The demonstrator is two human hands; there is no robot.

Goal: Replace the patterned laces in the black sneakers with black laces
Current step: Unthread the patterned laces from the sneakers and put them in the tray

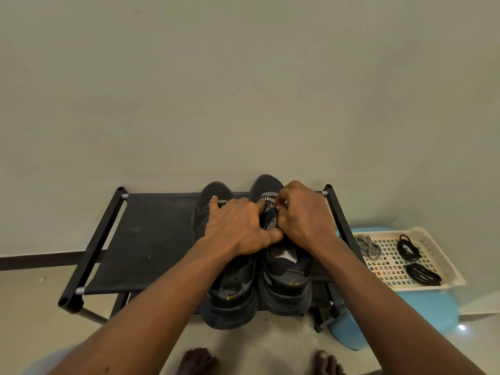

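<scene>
Two black sneakers stand side by side on a black fabric shoe rack [151, 239], toes toward the wall. My left hand [238, 226] lies spread across the left sneaker [230, 290] and its thumb and index finger press on the right sneaker's [286, 280] tongue. My right hand [303, 215] pinches the black-and-white patterned lace [269, 199] near the right sneaker's toe end. Most of that lace is hidden under my hands. A loose patterned lace [368, 247] and two coiled black laces [408, 247] [422, 274] lie in a white tray.
The white perforated tray [443, 266] sits on a blue stool [400, 318] right of the rack. A plain wall rises just behind the rack. Bare feet [198, 361] stand on the tiled floor in front.
</scene>
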